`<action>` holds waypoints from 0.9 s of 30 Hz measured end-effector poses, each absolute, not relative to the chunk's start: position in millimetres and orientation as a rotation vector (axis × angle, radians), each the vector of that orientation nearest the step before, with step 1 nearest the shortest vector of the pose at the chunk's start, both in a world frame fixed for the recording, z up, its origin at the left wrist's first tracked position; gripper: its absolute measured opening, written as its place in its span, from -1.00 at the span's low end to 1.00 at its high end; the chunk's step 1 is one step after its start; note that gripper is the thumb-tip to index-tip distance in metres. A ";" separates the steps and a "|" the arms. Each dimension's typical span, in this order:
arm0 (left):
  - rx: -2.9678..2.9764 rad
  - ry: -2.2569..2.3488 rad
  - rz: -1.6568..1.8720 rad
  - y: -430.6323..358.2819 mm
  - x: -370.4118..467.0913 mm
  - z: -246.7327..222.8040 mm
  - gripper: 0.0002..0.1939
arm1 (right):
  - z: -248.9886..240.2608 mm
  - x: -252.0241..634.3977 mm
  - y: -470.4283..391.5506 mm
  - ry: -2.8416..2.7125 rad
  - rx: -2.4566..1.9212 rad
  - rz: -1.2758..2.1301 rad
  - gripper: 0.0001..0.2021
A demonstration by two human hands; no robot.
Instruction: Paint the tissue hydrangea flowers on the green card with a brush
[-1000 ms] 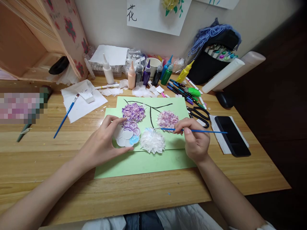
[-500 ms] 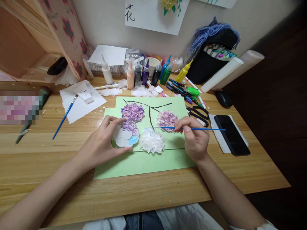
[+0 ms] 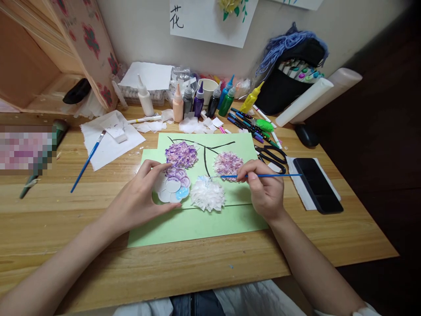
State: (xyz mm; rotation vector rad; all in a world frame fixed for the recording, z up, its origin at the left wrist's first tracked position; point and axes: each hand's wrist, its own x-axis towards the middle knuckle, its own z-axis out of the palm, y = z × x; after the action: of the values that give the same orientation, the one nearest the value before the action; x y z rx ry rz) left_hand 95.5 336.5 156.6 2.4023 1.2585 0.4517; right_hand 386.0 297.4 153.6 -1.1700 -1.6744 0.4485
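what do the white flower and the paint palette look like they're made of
White flower: probably matte tissue paper, from its thin, ragged, crumpled layers. Paint palette: likely smooth white plastic, judging by its moulded-looking rounded wells, though the look alone can't confirm it.

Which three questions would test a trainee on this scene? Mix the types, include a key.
1. Multiple choice: what does the right hand hold?
A) the scissors
B) a blue brush
C) the green bottle

2. True or false: the left hand holds the phone.

3. Count: how many ruffled flowers are on the green paper?

Key:
1. B.
2. False: its thumb and fingers are around the palette, which shows purple and light blue paint.
3. Three: one mostly white, two purple-toned.
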 end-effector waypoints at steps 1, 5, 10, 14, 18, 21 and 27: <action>2.406 1.253 0.456 336.8 95.3 156.2 -0.20 | 153.9 386.2 297.1 -1.661 -1.169 0.434 -0.77; 2.410 1.253 0.456 337.2 94.7 155.2 -0.22 | 154.6 387.2 296.2 -1.654 -1.149 0.459 -0.76; 2.409 1.259 0.451 336.4 94.6 155.5 -0.21 | 154.0 387.3 297.4 -1.667 -1.158 0.452 -0.76; 2.403 1.266 0.438 336.5 94.8 155.3 -0.21 | 154.0 385.6 297.6 -1.655 -1.122 0.447 -0.77; 2.399 1.273 0.430 337.4 95.3 154.9 -0.20 | 155.4 384.1 297.2 -1.732 -1.112 0.482 -0.78; 2.405 1.272 0.438 338.0 95.1 154.7 -0.20 | 157.0 384.6 296.7 -1.754 -1.107 0.443 -0.78; 2.402 1.269 0.433 337.9 94.9 154.4 -0.20 | 155.1 385.0 297.3 -1.650 -1.122 0.432 -0.77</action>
State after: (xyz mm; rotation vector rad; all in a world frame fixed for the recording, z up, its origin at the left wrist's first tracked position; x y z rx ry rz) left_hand 94.9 337.9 154.4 2.4019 1.2685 0.4327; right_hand 385.0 297.3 155.1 -1.1222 -1.6501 0.4323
